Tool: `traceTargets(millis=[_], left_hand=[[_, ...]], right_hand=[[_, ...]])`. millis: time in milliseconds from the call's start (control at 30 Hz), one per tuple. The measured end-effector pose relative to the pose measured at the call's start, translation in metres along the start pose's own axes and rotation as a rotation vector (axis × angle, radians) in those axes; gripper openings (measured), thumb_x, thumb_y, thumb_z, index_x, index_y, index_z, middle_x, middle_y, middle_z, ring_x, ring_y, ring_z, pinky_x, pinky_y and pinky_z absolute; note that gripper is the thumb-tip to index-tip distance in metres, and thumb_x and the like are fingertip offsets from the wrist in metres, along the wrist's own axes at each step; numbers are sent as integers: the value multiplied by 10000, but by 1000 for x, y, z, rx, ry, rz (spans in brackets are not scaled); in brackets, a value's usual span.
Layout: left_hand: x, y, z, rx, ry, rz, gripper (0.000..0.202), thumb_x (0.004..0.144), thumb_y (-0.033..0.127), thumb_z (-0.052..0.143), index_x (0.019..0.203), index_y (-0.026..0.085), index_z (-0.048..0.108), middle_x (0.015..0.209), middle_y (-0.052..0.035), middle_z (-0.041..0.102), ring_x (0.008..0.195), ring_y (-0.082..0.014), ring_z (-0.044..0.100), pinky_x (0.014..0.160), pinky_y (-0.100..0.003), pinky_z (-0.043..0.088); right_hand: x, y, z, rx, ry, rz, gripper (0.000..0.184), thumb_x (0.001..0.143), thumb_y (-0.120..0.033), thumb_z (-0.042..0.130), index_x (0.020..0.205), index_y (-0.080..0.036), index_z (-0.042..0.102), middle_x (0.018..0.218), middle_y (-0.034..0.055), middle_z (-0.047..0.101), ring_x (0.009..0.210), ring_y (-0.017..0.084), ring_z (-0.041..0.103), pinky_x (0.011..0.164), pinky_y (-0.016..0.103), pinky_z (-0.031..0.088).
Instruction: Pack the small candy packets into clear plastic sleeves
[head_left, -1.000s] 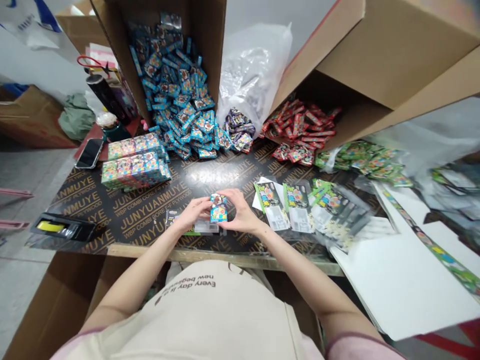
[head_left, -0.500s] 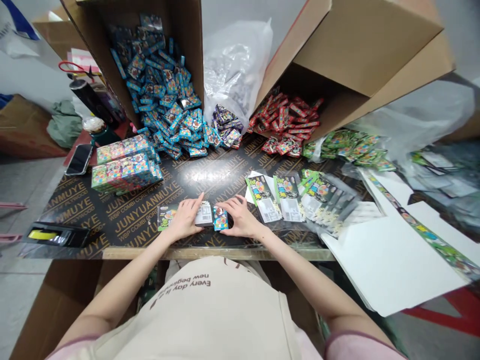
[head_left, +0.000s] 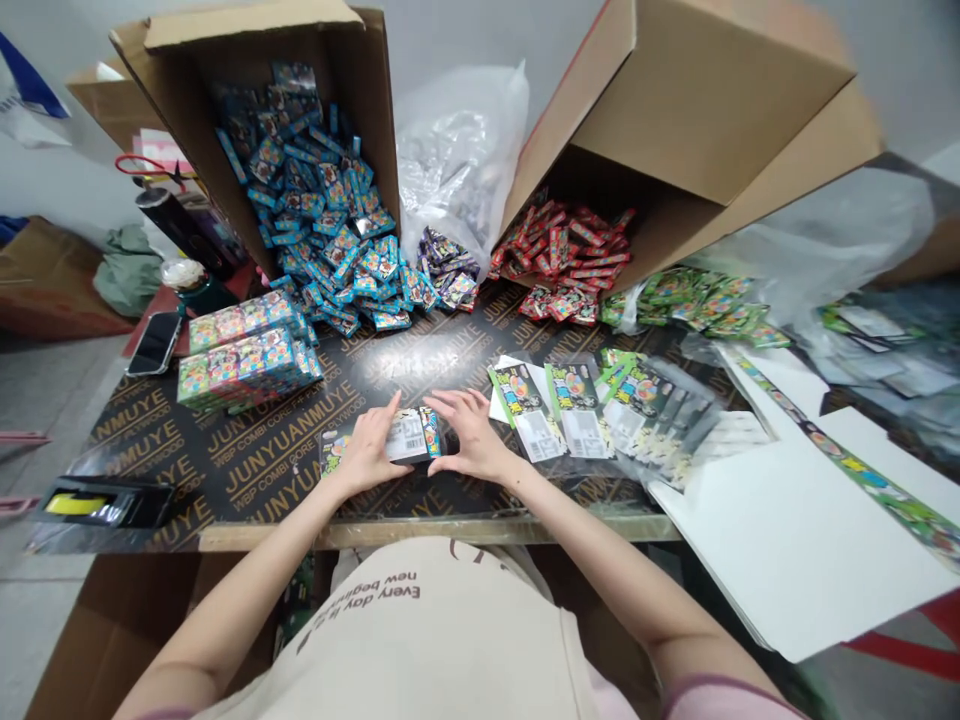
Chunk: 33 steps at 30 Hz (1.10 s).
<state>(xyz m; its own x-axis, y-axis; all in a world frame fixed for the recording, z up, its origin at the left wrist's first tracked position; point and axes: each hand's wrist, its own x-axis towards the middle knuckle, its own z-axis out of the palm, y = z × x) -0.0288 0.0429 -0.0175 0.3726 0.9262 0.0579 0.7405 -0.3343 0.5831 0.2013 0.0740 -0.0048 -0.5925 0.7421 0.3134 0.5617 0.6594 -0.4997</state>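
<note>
My left hand (head_left: 369, 452) lies over a flat printed bag (head_left: 407, 437) with black, green and white barcode areas, its thumb and index finger gripping the upper and lower edges. At the bag's right end is a small blue box (head_left: 430, 432), mostly inside the bag or under its edge; which one I cannot tell. My right hand (head_left: 474, 440) curves around that box, with thumb at the near side and fingertips at the far side. Several like printed bags (head_left: 589, 405) are fanned out to the right.
A carton (head_left: 388, 130) spills blue boxes (head_left: 337, 225); another carton (head_left: 637, 90) holds red packs (head_left: 566, 250). Purple packs (head_left: 450, 262) and green packs (head_left: 705, 300) lie between and beside them. Stacked boxes (head_left: 240, 365), a phone (head_left: 154, 343), a tape dispenser (head_left: 112, 500) and white sheets (head_left: 787, 530) surround the workspace.
The blue box has shifted left against the bag, so less of it shows. My right hand has moved slightly left with it. The camera view has tilted a little upward.
</note>
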Motion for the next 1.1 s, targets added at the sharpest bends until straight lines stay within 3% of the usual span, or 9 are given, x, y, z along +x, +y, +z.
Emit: traceTargets(millis=[67, 233, 367, 467, 633, 767, 933, 1033, 1100], left_hand=[[3, 0, -1, -17, 50, -43, 1223, 618, 371, 782, 1506, 243, -49, 1266, -117, 515, 1120, -295, 481, 960, -450, 368], [14, -6, 3, 4, 74, -72, 1217, 623, 386, 791, 1508, 250, -33, 1275, -119, 506, 1140, -297, 469, 966, -446, 363], [24, -11, 17, 130, 1, -96, 1109, 614, 500, 788, 1497, 249, 167, 1309, -130, 480, 1182, -320, 438, 982, -464, 347], [28, -14, 28, 214, -26, -107, 987, 644, 570, 742, 1458, 221, 305, 1300, -140, 482, 1194, -331, 425, 1004, -482, 328], [28, -18, 36, 217, -11, -115, 978, 642, 591, 734, 1450, 220, 326, 1319, -140, 472, 1213, -327, 415, 1027, -479, 322], [29, -18, 35, 197, -20, -123, 936, 667, 619, 698, 1440, 228, 343, 1319, -133, 472, 1216, -326, 412, 1029, -478, 322], [28, -20, 34, 180, -15, -108, 921, 671, 592, 711, 1442, 252, 337, 1310, -125, 479, 1202, -320, 421, 1021, -478, 329], [26, -21, 34, 171, 0, -97, 890, 678, 573, 715, 1429, 244, 367, 1303, -135, 491, 1197, -324, 428, 1013, -488, 334], [27, -19, 32, 122, 19, -96, 874, 651, 578, 735, 1396, 244, 422, 1303, -145, 500, 1208, -335, 430, 1028, -520, 312]], right_hand=[[-4, -4, 5, 40, 87, 62, 784, 759, -590, 653, 1398, -230, 375, 1190, 114, 619, 1131, 297, 517, 1050, 507, 210], [19, 10, 12, 160, 17, 16, 545, 917, -401, 486, 1421, -262, 333, 1117, 63, 670, 1070, 245, 569, 1061, 486, 222], [102, 72, 3, -174, 181, 256, 543, 855, -396, 556, 1354, -208, 452, 1364, 143, 502, 1275, 319, 386, 1022, 487, 263], [175, 124, -11, -435, -27, 342, 663, 752, -347, 666, 1354, -164, 458, 1438, 207, 381, 1312, 370, 306, 1009, 518, 261], [241, 174, -20, -476, -114, 416, 658, 688, -451, 722, 1252, -150, 565, 1260, 241, 521, 1139, 390, 453, 907, 533, 341], [224, 174, -8, -472, -102, 386, 549, 786, -458, 625, 1243, -158, 576, 1336, 235, 468, 1186, 386, 421, 938, 536, 313], [143, 141, 12, -377, -63, 216, 560, 775, -404, 615, 1278, -172, 542, 1412, 179, 445, 1291, 341, 376, 1037, 518, 256], [100, 118, 12, -130, 74, 72, 515, 762, -324, 597, 1258, -192, 555, 1313, 138, 571, 1237, 288, 494, 1092, 535, 220], [82, 100, 4, 49, 232, 96, 416, 793, -276, 549, 1204, -223, 588, 1243, 107, 627, 1213, 263, 538, 1107, 544, 229]])
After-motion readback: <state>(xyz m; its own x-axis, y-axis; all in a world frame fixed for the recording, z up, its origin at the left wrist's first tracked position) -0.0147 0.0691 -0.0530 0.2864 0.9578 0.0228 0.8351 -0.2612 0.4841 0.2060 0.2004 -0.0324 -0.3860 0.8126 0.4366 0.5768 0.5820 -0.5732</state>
